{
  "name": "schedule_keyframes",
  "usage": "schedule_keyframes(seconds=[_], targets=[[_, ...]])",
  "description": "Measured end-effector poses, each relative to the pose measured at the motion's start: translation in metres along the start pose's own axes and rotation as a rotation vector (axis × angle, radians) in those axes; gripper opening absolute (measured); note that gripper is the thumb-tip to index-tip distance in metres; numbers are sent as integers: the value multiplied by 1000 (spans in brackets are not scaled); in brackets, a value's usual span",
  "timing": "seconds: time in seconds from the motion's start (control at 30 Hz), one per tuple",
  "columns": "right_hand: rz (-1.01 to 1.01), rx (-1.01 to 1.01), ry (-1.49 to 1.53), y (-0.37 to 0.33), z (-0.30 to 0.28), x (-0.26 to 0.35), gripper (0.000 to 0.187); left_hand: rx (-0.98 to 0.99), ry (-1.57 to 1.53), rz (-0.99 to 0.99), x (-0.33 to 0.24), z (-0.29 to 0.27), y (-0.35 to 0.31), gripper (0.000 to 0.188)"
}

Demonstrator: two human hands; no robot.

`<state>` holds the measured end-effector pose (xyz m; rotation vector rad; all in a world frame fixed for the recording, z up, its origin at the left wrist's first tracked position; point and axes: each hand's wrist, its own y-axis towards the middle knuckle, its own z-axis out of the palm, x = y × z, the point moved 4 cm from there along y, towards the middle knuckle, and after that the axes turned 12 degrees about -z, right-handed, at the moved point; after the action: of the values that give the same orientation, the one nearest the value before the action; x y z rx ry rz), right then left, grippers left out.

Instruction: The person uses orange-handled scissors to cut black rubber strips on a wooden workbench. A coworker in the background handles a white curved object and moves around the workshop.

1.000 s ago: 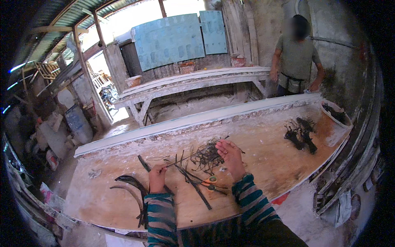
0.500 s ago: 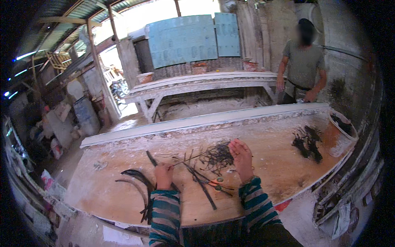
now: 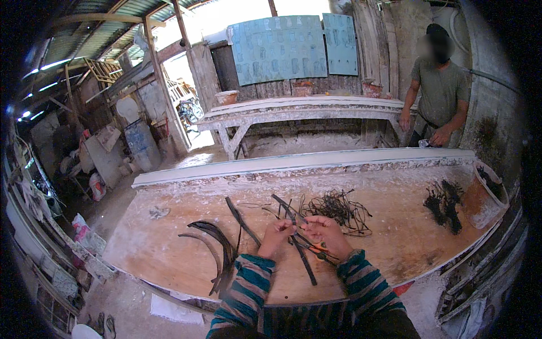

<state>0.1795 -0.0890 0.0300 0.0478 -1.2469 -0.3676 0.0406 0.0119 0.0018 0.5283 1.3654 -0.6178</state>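
Observation:
My left hand (image 3: 276, 237) and my right hand (image 3: 327, 236) are close together over the middle of the wooden table, both closed in a pinch. Between their fingertips runs a thin dark strand, mostly covered by the fingers. Beneath and beside the right hand lie scissors with orange handles (image 3: 320, 247), partly hidden. Dark flat strips (image 3: 305, 263) cross under the hands, and another strip (image 3: 241, 219) slants just beyond the left hand. Past the right hand spreads a tangle of thin black strands (image 3: 339, 210). Curved black strips (image 3: 226, 248) lie left of my left forearm.
Black bunched strands (image 3: 446, 206) lie at the right, beside a dusty orange bucket (image 3: 484, 195). A long white moulding (image 3: 305, 165) borders the table's far side. Beyond it, a person in a grey-green shirt (image 3: 440, 85) stands near a whitish workbench (image 3: 310, 113).
My hands have come together from apart; the right one moved down and away from the tangle. The whole view has shifted, so the scene sits farther right.

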Motion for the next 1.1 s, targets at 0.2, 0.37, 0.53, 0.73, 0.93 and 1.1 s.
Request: schedule_keyframes(seconds=[0.2, 0.37, 0.53, 0.73, 0.93, 1.1], targets=[[5, 20, -53, -3, 4, -7, 18, 82, -83, 32, -8, 14, -6, 9], [-42, -15, -91, -3, 3, -6, 10, 19, 38, 74, -8, 12, -6, 6], [-74, 11, -121, 1, -2, -16, 13, 12, -22, 39, -9, 17, -9, 7], [-79, 3, -146, 1, -5, -17, 12, -18, 8, -21, -8, 22, -8, 10], [-7, 10, -188, -2, 0, -13, 14, -67, -70, -45, -4, 10, -10, 16], [-64, 65, -305, -1, -1, -11, 24, -258, -246, 9, -17, -9, -7, 12]])
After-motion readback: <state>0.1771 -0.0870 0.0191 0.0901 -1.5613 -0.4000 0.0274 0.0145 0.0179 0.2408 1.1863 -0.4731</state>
